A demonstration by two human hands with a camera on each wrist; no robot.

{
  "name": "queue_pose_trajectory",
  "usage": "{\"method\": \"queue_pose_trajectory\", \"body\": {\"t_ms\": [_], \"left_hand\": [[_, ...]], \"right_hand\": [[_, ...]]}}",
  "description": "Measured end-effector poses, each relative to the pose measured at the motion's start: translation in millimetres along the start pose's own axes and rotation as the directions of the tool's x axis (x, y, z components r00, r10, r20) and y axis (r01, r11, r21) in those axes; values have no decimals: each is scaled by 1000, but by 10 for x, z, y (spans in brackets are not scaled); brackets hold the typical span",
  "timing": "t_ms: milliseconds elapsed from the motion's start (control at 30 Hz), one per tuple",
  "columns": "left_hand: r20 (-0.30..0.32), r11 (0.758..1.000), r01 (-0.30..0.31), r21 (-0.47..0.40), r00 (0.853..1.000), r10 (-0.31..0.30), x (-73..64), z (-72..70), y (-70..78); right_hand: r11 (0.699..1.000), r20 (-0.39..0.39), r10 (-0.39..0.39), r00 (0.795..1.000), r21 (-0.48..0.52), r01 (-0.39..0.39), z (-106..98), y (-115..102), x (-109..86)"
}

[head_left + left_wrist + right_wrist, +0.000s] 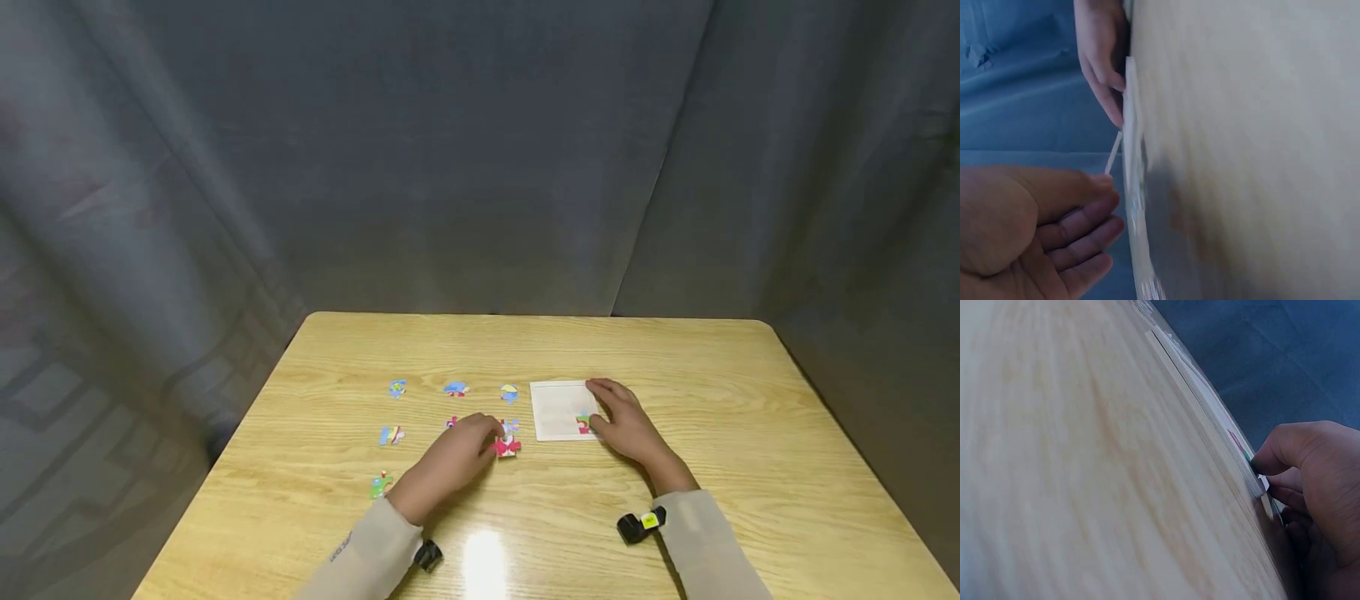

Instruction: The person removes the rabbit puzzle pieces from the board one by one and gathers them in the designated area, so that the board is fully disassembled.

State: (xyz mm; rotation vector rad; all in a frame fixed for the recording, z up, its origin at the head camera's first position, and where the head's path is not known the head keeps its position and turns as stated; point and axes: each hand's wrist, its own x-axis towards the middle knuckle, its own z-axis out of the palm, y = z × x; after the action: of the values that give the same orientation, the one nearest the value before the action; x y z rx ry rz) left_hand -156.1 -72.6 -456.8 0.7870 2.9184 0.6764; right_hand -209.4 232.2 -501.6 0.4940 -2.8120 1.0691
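My left hand (pixel 459 454) pinches a red jigsaw puzzle piece (pixel 507 447) between thumb and fingertips, just left of a square white puzzle tray (pixel 555 408). Seen edge-on in the left wrist view, the held piece (pixel 1113 152) is tilted and raised off the table. At the tray's right edge, my right hand (pixel 630 429) holds the border, its thumb by the lower right corner. A green and red puzzle piece (pixel 582 424) lies in that corner, partly hidden by the thumb. In the right wrist view, the right hand (pixel 1316 481) has its thumb on the tray's corner.
Loose puzzle pieces lie left of the tray: a blue one (pixel 397 387), a blue and red one (pixel 456 389), a yellow and blue one (pixel 509 393), a green one (pixel 381 485) and others. The left hand partly covers one. Grey curtains (pixel 465 167) surround the wooden table (pixel 675 358).
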Motion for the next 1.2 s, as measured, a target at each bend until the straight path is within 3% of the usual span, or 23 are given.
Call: {"method": "queue_pose_trajectory", "body": {"t_ms": [233, 433, 733, 1200], "left_hand": [[51, 1000, -17, -6, 999, 17, -330, -212, -135], [32, 998, -49, 27, 998, 48, -506, -318, -245], [58, 994, -60, 87, 997, 55, -593, -337, -364], [43, 978, -142, 156, 990, 137, -611, -280, -401]], "right_hand": [[1000, -14, 12, 1000, 7, -12, -42, 12, -60], [1000, -9, 8, 1000, 2, -8, -51, 14, -54], [1000, -15, 1, 1000, 17, -1, -58, 15, -68], [1000, -8, 7, 1000, 13, -7, -53, 33, -65]]}}
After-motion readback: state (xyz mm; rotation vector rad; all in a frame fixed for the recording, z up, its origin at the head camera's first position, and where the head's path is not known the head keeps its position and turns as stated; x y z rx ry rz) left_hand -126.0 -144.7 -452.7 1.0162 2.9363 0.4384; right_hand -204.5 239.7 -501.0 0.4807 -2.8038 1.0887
